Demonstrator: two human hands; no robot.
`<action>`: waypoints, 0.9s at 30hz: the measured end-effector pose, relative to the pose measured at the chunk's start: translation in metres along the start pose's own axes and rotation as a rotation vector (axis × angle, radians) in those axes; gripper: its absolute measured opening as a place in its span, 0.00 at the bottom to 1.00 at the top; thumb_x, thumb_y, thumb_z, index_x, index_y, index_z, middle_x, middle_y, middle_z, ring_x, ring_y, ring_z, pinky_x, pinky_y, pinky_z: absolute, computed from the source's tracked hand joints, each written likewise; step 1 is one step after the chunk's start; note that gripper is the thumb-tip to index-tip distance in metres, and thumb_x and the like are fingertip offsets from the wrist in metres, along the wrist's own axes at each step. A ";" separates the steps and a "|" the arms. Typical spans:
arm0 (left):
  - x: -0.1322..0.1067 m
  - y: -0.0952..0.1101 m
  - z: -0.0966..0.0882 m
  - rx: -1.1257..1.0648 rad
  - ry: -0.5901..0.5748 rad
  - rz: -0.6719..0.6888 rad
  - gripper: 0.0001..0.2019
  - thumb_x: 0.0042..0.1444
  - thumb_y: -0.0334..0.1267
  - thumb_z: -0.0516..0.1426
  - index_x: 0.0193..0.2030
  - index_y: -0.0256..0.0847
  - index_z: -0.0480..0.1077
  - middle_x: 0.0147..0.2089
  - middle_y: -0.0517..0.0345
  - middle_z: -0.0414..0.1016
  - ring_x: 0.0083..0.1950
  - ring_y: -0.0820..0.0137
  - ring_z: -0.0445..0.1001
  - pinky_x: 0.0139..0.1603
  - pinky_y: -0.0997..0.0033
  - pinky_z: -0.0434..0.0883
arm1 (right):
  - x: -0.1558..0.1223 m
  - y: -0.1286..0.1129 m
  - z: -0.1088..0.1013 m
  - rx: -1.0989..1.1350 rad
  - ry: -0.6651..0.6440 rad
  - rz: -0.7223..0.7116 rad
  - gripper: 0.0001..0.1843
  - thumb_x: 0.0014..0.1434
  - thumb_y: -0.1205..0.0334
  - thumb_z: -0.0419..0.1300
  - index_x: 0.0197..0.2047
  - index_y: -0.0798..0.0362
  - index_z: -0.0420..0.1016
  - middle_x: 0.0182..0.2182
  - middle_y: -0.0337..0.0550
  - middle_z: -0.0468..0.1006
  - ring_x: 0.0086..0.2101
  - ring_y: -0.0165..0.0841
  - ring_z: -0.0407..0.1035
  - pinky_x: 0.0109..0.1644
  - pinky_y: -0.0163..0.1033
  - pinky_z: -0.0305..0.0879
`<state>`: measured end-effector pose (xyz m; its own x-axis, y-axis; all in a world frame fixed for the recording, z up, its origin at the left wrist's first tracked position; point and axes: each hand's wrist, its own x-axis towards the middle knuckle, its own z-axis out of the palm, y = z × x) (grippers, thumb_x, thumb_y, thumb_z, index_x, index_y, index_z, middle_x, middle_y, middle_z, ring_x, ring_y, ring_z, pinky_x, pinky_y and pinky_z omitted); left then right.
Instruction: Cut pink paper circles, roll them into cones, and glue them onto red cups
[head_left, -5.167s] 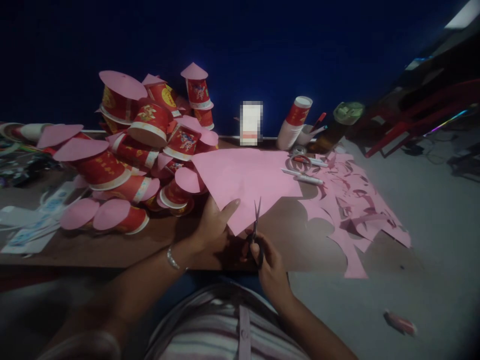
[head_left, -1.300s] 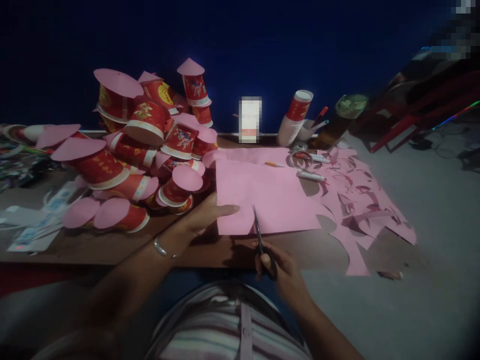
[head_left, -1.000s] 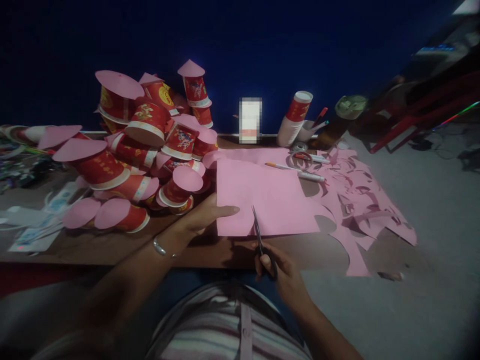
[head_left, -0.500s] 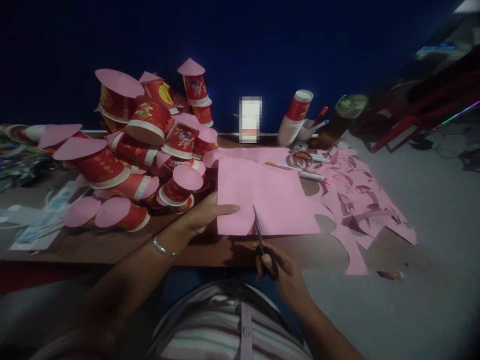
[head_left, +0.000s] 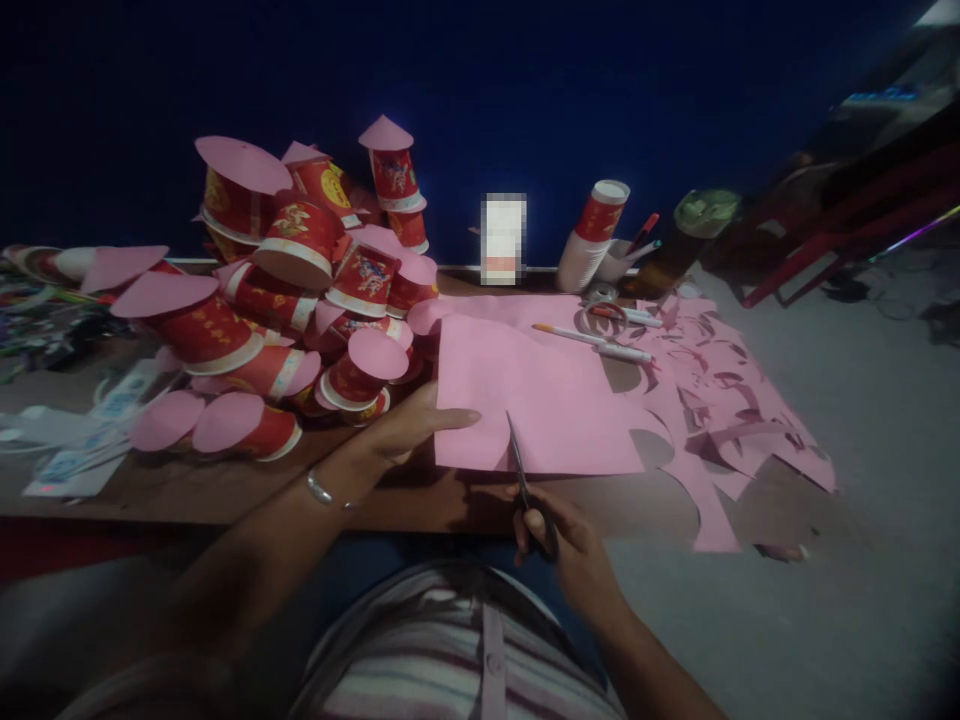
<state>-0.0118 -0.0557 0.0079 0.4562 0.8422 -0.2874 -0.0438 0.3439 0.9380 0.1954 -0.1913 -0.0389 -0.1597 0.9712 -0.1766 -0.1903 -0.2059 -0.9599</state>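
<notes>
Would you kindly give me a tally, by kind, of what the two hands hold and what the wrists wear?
Pink paper sheet, in the left hand: 1
Pair of scissors, in the right hand: 1
Silver-coloured bracelet, left wrist: 1
Total: 3

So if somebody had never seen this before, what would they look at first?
Probably the big heap of red cups with pink paper hats, piled on the left side of the table in front of the dark blue backdrop. Next might be the pink sheet in the middle, pinched by the left hand, with scissors in the right hand at its near edge. Curvy pink scraps lie on the right.
</notes>
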 end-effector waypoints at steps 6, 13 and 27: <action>-0.001 0.000 -0.003 0.003 0.006 -0.001 0.29 0.48 0.39 0.72 0.59 0.37 0.76 0.53 0.43 0.84 0.57 0.51 0.81 0.60 0.54 0.77 | -0.001 0.001 0.000 0.022 -0.002 0.030 0.28 0.61 0.35 0.64 0.48 0.53 0.83 0.21 0.34 0.67 0.22 0.29 0.62 0.25 0.36 0.68; -0.001 0.001 -0.006 -0.007 -0.062 -0.031 0.28 0.49 0.38 0.72 0.58 0.36 0.76 0.56 0.42 0.83 0.57 0.52 0.81 0.58 0.58 0.77 | -0.001 -0.005 0.000 -0.018 -0.029 0.039 0.28 0.62 0.35 0.63 0.49 0.53 0.82 0.21 0.35 0.69 0.22 0.29 0.63 0.27 0.36 0.65; 0.000 -0.002 -0.008 -0.037 -0.111 -0.050 0.26 0.50 0.38 0.72 0.56 0.36 0.78 0.54 0.43 0.83 0.54 0.54 0.82 0.57 0.59 0.77 | -0.001 -0.001 0.001 0.020 0.008 0.054 0.28 0.61 0.36 0.65 0.48 0.54 0.82 0.21 0.34 0.68 0.22 0.29 0.63 0.25 0.35 0.67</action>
<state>-0.0184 -0.0530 0.0042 0.5545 0.7729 -0.3085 -0.0506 0.4013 0.9145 0.1951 -0.1926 -0.0376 -0.1625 0.9595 -0.2301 -0.2007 -0.2605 -0.9444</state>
